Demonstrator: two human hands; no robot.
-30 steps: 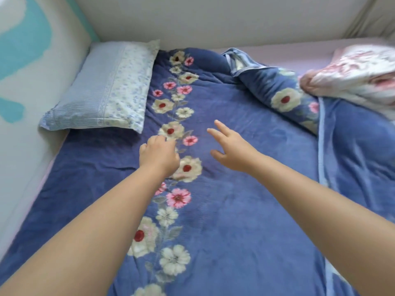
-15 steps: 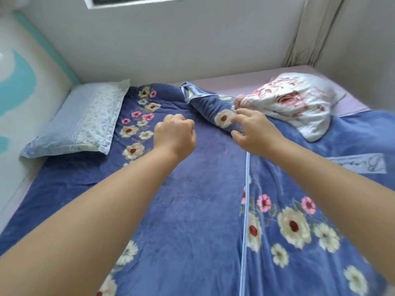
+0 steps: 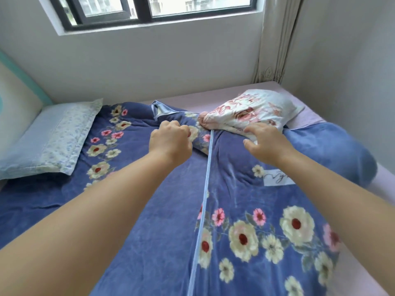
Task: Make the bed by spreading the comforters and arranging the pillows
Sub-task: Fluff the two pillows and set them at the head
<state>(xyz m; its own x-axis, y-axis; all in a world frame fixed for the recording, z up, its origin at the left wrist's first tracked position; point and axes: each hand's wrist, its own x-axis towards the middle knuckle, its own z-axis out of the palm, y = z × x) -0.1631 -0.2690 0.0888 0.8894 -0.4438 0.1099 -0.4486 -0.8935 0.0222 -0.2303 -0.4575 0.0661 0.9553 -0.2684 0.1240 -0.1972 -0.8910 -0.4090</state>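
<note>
Left hand was clenched at the bunched fold of the blue floral comforter, mid-frame; can't tell whether cloth was in its grip. Right hand was open, fingertips on the pink floral pillow, upper right. Risks: pillow sat on the fold, so pulling likely drags it; the far corner could stay tucked under.

Your comforter covers the bed across the lower frame. One pillow lies at middle left, another pillow at upper right, the window above.
</note>
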